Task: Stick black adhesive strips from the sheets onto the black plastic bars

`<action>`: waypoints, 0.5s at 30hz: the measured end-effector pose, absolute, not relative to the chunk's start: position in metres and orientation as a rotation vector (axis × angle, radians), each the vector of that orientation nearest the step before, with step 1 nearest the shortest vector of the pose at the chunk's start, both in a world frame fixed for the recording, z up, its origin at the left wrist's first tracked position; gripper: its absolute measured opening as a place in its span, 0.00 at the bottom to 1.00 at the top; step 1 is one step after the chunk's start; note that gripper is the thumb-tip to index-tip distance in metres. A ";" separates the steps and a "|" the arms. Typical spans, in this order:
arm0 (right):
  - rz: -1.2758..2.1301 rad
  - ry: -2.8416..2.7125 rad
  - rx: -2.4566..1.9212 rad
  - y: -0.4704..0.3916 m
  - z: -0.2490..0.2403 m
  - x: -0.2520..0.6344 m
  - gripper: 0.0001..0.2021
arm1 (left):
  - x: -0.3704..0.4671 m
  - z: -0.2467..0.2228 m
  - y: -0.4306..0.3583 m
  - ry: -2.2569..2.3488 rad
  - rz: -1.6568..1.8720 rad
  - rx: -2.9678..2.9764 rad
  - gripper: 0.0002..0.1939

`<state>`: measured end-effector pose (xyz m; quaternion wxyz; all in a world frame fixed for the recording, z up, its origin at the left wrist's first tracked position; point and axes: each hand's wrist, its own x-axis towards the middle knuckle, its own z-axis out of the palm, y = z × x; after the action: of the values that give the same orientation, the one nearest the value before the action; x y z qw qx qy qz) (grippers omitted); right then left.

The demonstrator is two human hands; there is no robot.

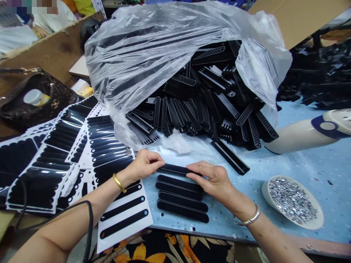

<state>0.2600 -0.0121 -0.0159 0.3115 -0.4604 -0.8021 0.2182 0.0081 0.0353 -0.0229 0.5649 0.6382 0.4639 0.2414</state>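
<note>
Between my two hands lies a long black strip (175,168) with rounded ends, at the top of a column of similar black strips (182,200) on the blue speckled table. My left hand (148,163) pinches its left end. My right hand (210,177) holds its right end between thumb and fingers. Under my left forearm is a white backing sheet (124,219) with black strip stickers on it. Beyond my hands, a plastic bag (142,54) spills many black slotted pieces (203,106). One such piece (230,156) lies apart, above my right hand.
More sticker sheets (60,146) pile up at the left, near a brown bag (35,98). A white bowl (265,193) of small shiny bits stands at the right, below a pale rounded device (298,137). A dark cable (90,226) crosses my left forearm.
</note>
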 end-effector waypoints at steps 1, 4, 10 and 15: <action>0.568 -2.118 -1.206 -0.013 -0.016 0.260 0.08 | 0.008 -0.022 0.035 1.090 0.572 1.499 0.10; 0.559 -2.121 -1.187 -0.014 -0.018 0.260 0.08 | 0.008 -0.021 0.035 1.086 0.582 1.516 0.10; 0.583 -2.106 -1.172 -0.014 -0.018 0.261 0.08 | 0.007 -0.023 0.036 1.074 0.589 1.519 0.11; 0.611 -2.099 -1.195 -0.015 -0.018 0.262 0.09 | 0.008 -0.023 0.036 1.073 0.589 1.527 0.11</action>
<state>0.2624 -0.0149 -0.0184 0.3194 -0.4546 -0.7984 0.2322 0.0077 0.0361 -0.0233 0.5581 0.6475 0.4550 0.2497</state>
